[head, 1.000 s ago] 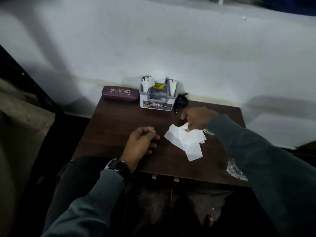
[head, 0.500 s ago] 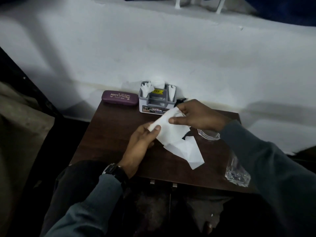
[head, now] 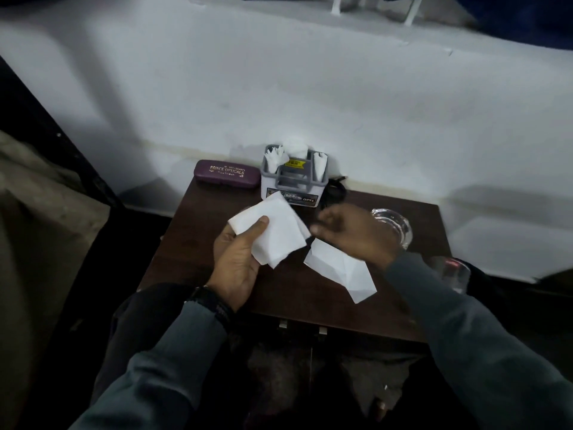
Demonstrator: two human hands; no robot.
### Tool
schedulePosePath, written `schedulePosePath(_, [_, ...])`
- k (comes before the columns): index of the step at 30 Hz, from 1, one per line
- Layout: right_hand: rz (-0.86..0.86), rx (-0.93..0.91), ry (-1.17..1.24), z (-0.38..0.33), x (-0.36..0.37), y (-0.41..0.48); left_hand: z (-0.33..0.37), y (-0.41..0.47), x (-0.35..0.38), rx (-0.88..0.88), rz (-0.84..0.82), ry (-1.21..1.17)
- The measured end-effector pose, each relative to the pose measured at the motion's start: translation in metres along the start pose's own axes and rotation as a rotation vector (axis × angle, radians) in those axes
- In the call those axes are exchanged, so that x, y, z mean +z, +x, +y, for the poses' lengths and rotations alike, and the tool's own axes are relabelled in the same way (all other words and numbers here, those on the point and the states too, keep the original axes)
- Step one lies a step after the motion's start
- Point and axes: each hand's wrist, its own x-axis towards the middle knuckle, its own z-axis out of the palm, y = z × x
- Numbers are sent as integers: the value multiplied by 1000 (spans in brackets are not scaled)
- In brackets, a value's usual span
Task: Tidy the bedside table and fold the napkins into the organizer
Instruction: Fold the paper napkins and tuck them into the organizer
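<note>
The left hand [head: 238, 262] grips a white napkin [head: 273, 234] just above the dark wooden table [head: 189, 249], with the thumb pressed across the napkin's upper left corner and the fingers curled underneath. The napkin is thin and limp. It seems to be doubled over, since a 2nd layer peeks out along its right and lower edges. It hangs as a tilted square, 1 corner aimed at the organizer [head: 293, 181] and the opposite corner drooping toward the person.

The right hand [head: 353, 235] is just beside the napkin's right edge, fingertips pointing left at it. It is smeared by motion, so I cannot tell whether it is open or pinching, or whether it touches the paper at all. The napkin lies directly left of that hand, and I judge the next fold needs the right hand to take that near edge.

A loose napkin [head: 341, 268] lies creased on the table under the right wrist. The organizer stands at the back against the wall, with rolled napkins [head: 274, 156] in its left and right slots. A purple glasses case [head: 228, 174] lies just left of it, and a glass dish [head: 392, 225] sits behind the right hand.
</note>
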Motion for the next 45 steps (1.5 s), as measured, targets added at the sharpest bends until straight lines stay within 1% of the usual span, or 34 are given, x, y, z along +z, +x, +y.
schedulePosePath(1, [-31, -40, -200, 8, 4, -5, 0, 2, -2, 15, 35, -5])
schedulePosePath(2, [-78, -77, -346, 13, 10, -11, 0, 4, -4, 27, 61, -3])
schedulePosePath(3, [-116, -98, -437, 17, 17, -16, 0, 6, -7, 36, 79, 3])
schedulePosePath(4, [-127, -107, -475, 19, 25, -20, 0, 7, -9, 42, 97, 10])
schedulePosePath(8, [17, -104, -362, 21, 41, -22, -4, 9, -13, 38, 142, 71])
schedulePosePath(10, [41, -98, -328, 23, 41, -19, -4, 9, -14, 19, 148, 86])
schedulePosePath(11, [47, -81, -272, 24, 40, -18, -4, 9, -14, 13, 151, 89])
schedulePosePath(14, [58, 7, 32, 26, 34, -15, -5, 9, -12, -2, 154, 106])
schedulePosePath(18, [77, 84, 354, 23, 27, -14, -6, 10, -12, -4, 134, 149])
schedulePosePath(22, [86, 110, 577, 8, 25, -20, -7, 9, -13, -12, 124, 171])
schedulePosePath(24, [110, 77, 658, -6, 24, -23, -7, 8, -11, -36, 85, 187])
schedulePosePath(26, [129, -10, 640, -22, 25, -25, -8, 5, -7, -70, 18, 178])
schedulePosePath(28, [159, -66, 542, -36, 30, -25, -9, 1, -3, -89, -80, 128])
schedulePosePath(31, [204, -57, 468, -46, 39, -23, -8, -2, 0, -115, -214, 71])
schedulePosePath(36, [263, -18, 466, -41, 43, -22, 1, -5, 2, -261, -304, -54])
schedulePosePath(40, [290, -64, 381, -38, 41, -26, -3, -7, 6, -179, -298, -13])
schedulePosePath(45, [283, -109, 301, -41, 40, -31, 0, -10, 8, -196, -296, 30])
